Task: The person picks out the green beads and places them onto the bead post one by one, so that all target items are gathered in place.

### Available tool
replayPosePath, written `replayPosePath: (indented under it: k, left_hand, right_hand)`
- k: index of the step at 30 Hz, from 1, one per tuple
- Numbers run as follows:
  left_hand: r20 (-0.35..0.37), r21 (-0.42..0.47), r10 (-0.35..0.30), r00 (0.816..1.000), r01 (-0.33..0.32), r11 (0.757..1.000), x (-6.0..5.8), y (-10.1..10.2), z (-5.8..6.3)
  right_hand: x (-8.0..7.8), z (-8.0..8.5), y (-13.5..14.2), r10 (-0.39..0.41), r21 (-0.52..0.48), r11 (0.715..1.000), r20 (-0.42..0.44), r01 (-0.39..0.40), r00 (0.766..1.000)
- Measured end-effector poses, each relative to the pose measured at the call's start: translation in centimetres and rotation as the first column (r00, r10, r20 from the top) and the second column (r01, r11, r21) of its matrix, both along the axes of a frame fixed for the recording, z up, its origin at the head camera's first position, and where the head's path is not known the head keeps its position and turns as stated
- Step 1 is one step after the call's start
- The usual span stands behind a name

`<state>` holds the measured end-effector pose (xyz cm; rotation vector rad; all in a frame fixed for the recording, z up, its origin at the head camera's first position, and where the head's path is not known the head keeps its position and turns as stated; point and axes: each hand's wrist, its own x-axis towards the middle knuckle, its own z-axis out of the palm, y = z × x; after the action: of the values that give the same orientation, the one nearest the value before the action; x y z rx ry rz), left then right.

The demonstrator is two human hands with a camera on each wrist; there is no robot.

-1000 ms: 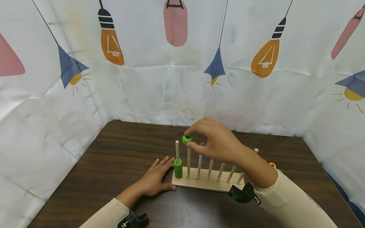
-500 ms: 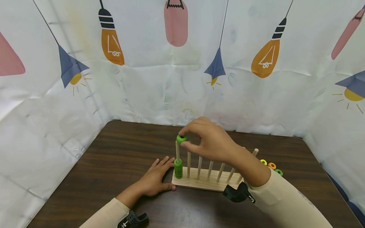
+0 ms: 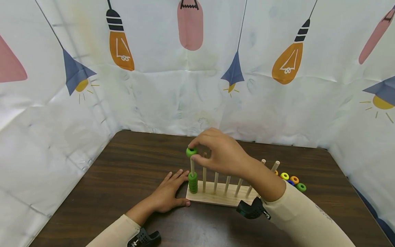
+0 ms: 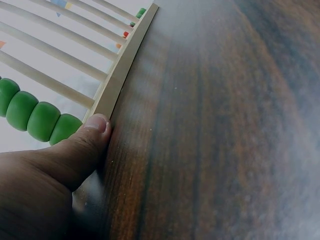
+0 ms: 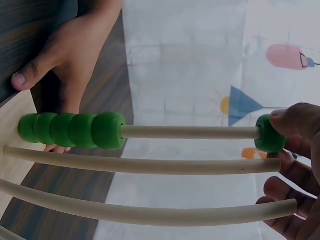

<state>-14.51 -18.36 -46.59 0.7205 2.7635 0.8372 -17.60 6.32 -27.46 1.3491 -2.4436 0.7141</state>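
Note:
Between thumb and fingers, my right hand [image 3: 226, 152] pinches a green bead [image 3: 191, 152] at the top of the leftmost peg [image 5: 190, 132]. In the right wrist view the peg's tip meets the bead; how far it is threaded is hidden. Several green beads [image 3: 193, 182] are stacked at the foot of that same peg. The wooden pegboard [image 3: 216, 199] has several more upright pegs, partly behind my right arm. My left hand [image 3: 165, 195] rests on the table with fingers spread, its thumb touching the board's left front corner, as the left wrist view also shows.
Loose beads in several colours, among them a yellow bead [image 3: 284, 176] and a green bead [image 3: 300, 187], lie right of the board, partly hidden by my right sleeve. The dark wooden table [image 3: 139, 154] ends at a printed white cloth [image 3: 160, 103].
My right hand has carried the green bead leftward, from above the second peg onto the tip of the leftmost one. More loose beads show behind the arm. The left hand stays still.

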Motion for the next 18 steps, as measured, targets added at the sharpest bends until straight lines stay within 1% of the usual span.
replayPosePath:
  k: [3, 8, 12, 18]
  left_hand:
    - [-0.003, -0.001, 0.001, 1.000, -0.001, 1.000, 0.0, 0.0, 0.0]
    - [-0.018, -0.005, 0.004, 1.000, -0.004, 1.000, -0.1, 0.1, -0.2]
    - [-0.028, -0.012, 0.008, 1.000, -0.009, 1.000, -0.1, 0.2, -0.3]
    - [-0.027, -0.022, 0.011, 1.000, -0.012, 1.000, -0.2, 0.1, -0.5]
  right_hand:
    - [0.0, -0.1, 0.1, -0.025, 0.025, 0.999, 0.000, 0.025, 1.000]
    - [0.2, 0.0, 1.2, -0.094, 0.051, 0.994, 0.017, 0.093, 0.995]
    - [0.4, 0.1, 2.7, -0.130, 0.059, 0.990, 0.011, 0.129, 0.991]
    - [0.5, 0.1, 5.5, -0.169, 0.068, 0.983, -0.014, 0.170, 0.985]
